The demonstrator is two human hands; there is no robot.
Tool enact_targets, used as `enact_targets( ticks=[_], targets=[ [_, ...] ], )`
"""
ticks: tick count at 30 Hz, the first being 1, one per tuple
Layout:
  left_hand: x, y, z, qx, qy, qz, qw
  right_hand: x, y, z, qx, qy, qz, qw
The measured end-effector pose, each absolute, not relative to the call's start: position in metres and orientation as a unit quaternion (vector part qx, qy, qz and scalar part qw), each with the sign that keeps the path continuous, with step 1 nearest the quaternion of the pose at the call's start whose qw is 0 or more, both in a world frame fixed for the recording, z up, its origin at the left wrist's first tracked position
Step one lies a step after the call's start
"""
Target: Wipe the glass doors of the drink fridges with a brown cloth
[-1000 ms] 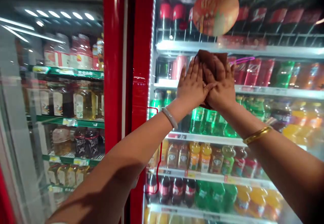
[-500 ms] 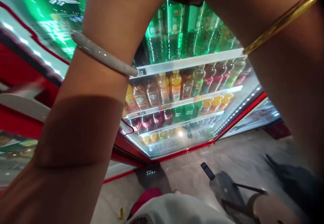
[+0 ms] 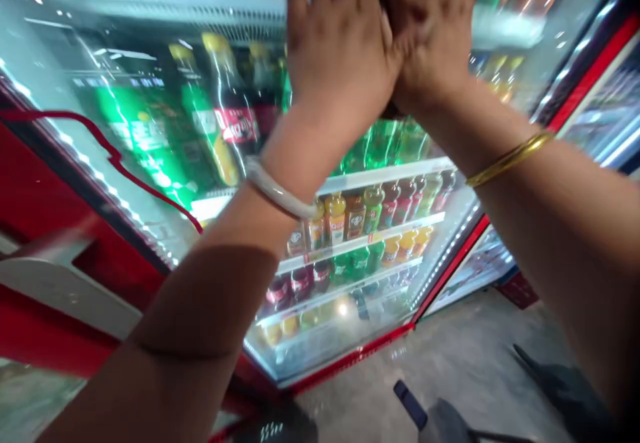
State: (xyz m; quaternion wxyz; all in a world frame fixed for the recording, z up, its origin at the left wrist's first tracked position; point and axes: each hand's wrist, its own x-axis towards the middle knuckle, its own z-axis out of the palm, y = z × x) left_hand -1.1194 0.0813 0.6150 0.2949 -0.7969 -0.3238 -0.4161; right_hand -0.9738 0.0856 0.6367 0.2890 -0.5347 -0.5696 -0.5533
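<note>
Both my hands are raised side by side in front of a glass-fronted drinks fridge, and they touch where the thumbs meet. My left hand (image 3: 340,43), above a pale bangle (image 3: 280,193), has its fingers stretched upward and apart. My right hand (image 3: 435,36), above a gold bangle (image 3: 510,159), also points its fingers up; their tips are cut off by the frame. Both hands seem flat toward the glass, though contact cannot be made out. Behind them stand a cola bottle (image 3: 237,123) with a yellow cap, orange drink bottles (image 3: 336,219) and green bottles (image 3: 360,259).
The fridge's red frame (image 3: 350,361) meets the grey floor (image 3: 345,403). At left is a red panel with a pale handle-like part (image 3: 65,276). A dark phone-like object (image 3: 410,404) shows low down. Another lit fridge (image 3: 605,109) stands at right.
My view has tilted upward, so both hands, mostly out of frame before, now show. More of the upper shelf and its large bottles has come into sight.
</note>
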Motion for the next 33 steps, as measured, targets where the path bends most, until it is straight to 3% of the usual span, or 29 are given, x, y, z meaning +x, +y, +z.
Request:
enact_targets(
  ticks=[2,5,8,16,21,24,30,33],
  targets=[
    [-1.1,0.079,0.612,-0.793,-0.27,-0.467,0.281,-0.967,0.075,0.619,-0.496,-0.532,-0.602,0.329],
    [-1.085,0.077,0.592,-0.835,-0.241,-0.452,0.201,-0.953,0.085,0.577,-0.53,-0.497,-0.557,0.403],
    [-1.089,0.079,0.576,-0.835,-0.239,-0.436,0.238,-0.939,0.103,0.561,-0.495,-0.524,-0.569,0.395],
    [-1.046,0.08,0.611,-0.786,-0.29,-0.452,0.307,-0.875,0.083,0.633,-0.443,-0.605,-0.574,0.329],
    [-0.967,0.068,0.592,-0.792,-0.297,-0.428,0.32,-0.81,0.087,0.591,-0.46,-0.574,-0.541,0.407],
    [-0.945,0.057,0.57,-0.792,-0.315,-0.412,0.323,-0.792,0.084,0.565,-0.453,-0.592,-0.531,0.403],
    [-0.919,0.051,0.591,-0.772,-0.373,-0.402,0.321,-0.752,0.058,0.618,-0.406,-0.662,-0.561,0.285],
    [-0.895,0.05,0.603,-0.773,-0.366,-0.401,0.328,-0.727,0.058,0.627,-0.422,-0.635,-0.56,0.325]
  ],
)
